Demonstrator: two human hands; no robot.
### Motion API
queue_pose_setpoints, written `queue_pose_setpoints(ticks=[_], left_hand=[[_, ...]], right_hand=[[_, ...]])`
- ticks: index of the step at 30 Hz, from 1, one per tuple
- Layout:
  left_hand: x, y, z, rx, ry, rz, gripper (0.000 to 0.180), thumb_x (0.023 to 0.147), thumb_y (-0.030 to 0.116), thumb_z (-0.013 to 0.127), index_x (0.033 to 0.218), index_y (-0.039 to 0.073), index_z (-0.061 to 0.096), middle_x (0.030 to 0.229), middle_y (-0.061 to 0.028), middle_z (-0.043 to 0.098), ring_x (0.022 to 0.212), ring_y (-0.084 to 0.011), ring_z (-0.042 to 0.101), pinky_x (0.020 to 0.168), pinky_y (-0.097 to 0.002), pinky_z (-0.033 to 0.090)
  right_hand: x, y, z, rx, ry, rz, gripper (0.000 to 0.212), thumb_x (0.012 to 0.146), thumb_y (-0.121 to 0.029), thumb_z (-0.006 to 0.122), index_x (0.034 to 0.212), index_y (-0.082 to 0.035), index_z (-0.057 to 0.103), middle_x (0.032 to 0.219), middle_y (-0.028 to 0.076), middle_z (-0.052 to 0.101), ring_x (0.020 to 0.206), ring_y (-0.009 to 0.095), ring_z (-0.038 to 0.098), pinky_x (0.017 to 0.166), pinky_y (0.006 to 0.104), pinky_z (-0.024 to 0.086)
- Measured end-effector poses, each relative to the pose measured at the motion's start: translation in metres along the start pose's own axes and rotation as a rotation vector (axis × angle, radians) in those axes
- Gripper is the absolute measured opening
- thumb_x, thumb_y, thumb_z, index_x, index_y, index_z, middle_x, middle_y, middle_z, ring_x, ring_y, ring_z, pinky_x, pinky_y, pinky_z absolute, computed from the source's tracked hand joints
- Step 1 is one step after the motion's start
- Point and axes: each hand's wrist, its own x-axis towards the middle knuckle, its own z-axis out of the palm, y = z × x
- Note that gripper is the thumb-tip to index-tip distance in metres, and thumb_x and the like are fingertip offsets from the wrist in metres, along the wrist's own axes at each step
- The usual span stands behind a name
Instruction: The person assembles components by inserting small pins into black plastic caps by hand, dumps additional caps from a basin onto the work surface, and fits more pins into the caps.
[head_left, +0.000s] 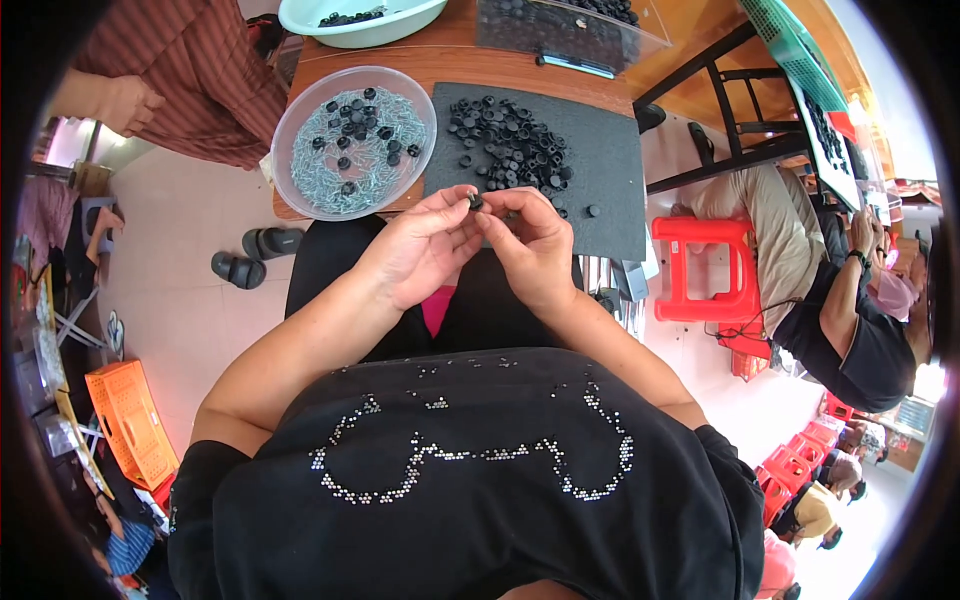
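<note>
Both hands meet over the lap at the table edge: the left hand [420, 250] and right hand [530, 250] pinch one black cap [475, 201] between fingertips, seemingly mid-assembly; the next move likely needs a pin from the bowl [300, 120]

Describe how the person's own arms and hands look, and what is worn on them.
Both forearms are bare up to short black sleeves. The left hand and the right hand wear no gloves; no rings, watch or bracelet show. The sleeves belong to a black top with curved lines of small shiny studs across the front.
</note>
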Motion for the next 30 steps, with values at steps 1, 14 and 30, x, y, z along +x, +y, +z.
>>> queue_pose_setpoints(ticks=[1, 14, 30], left_hand=[[0.001, -0.002, 0.0, -0.015, -0.008, -0.008, 0.016, 0.09, 0.015, 0.055, 0.105, 0.01, 0.054, 0.102, -0.0036, 0.058, 0.099, -0.0143, 0.053, 0.095, -0.0312, 0.038], [0.012, -0.007, 0.003, 0.073, 0.078, -0.013, 0.023, 0.089, 0.011, 0.057, 0.11, 0.003, 0.051, 0.095, -0.0046, 0.06, 0.094, -0.017, 0.057, 0.088, -0.0322, 0.045], [0.099, -0.01, -0.042, 1.784, 0.482, 0.72, 0.02, 0.082, 0.009, 0.059, 0.099, -0.001, 0.053, 0.085, -0.0214, 0.06, 0.081, -0.0399, 0.057, 0.074, -0.0453, 0.045]], right_hand=[[0.001, 0.002, -0.001, 0.005, 0.059, -0.055, 0.014, 0.077, 0.001, 0.066, 0.09, -0.001, 0.064, 0.088, 0.007, 0.06, 0.077, 0.012, 0.059, 0.062, 0.0236, 0.05], [0.005, 0.002, -0.011, 0.114, 0.12, 0.08, 0.013, 0.078, 0.003, 0.064, 0.09, 0.002, 0.06, 0.086, 0.006, 0.063, 0.074, 0.009, 0.059, 0.065, 0.0229, 0.048], [0.026, 0.002, -0.035, 0.258, 0.191, 0.206, 0.01, 0.08, 0.002, 0.065, 0.088, -0.002, 0.061, 0.081, 0.001, 0.061, 0.07, 0.007, 0.057, 0.062, 0.0204, 0.049]])
